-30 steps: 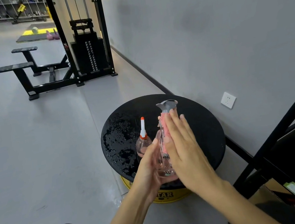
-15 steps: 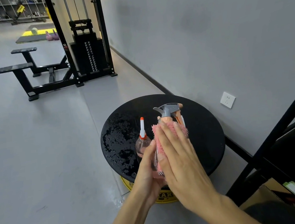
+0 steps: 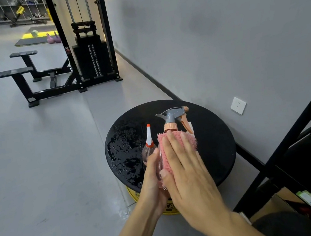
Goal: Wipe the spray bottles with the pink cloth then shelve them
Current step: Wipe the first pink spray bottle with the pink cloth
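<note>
Above the round black table (image 3: 212,129) I hold a clear spray bottle (image 3: 172,119) with a grey and peach trigger head. My left hand (image 3: 152,180) grips its body from the left. My right hand (image 3: 185,165) lies flat with straight fingers and presses the pink cloth (image 3: 188,138) against the bottle's near side. The cloth and my hands hide most of the bottle's body. A second small clear bottle (image 3: 149,150) with a white and orange nozzle stands on the table just left of my hands.
The table's left half is wet with droplets. A black metal shelf frame (image 3: 293,134) rises at the right, with a cardboard box (image 3: 278,204) below it. A grey wall with a socket (image 3: 238,105) lies behind. A weight machine (image 3: 92,56) stands far off.
The bottle has turned so its trigger head now points right. The pink cloth, barely seen before, now wraps the bottle's shoulder, and my right hand has slid down over it.
</note>
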